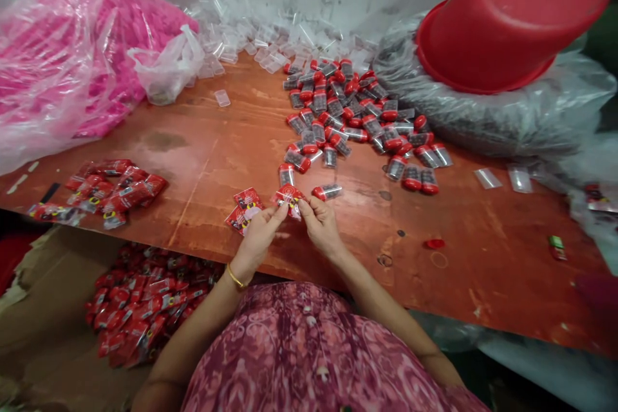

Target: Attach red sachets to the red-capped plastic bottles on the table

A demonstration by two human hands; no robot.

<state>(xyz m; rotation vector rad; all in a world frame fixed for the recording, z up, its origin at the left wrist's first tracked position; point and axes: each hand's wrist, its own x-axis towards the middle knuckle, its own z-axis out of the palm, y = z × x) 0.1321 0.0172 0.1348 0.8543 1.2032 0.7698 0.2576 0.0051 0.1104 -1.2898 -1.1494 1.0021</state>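
Observation:
Near the table's front edge, a small red printed plastic packet [291, 196] is pinched between both hands. My left hand [259, 236], a gold bangle on its wrist, grips the packet's left side with thumb and fingers. On the other side, my right hand [322, 224] has its fingers closed at the packet's right edge. More flat red packets [244, 209] lie just beside and partly under my left hand. A clear container with a red cap and dark contents [328, 191] lies right behind my right hand. Another such container [286, 175] is beyond the packet.
Many red-capped containers [333, 103] are heaped mid-table, with clear plastic pieces [270, 45] behind. Filled red packets [120, 190] lie left, others in a cardboard box [53, 309] below. A pink-filled bag [87, 58] and a red tub [502, 19] on a grey bag [454, 116] flank the heap.

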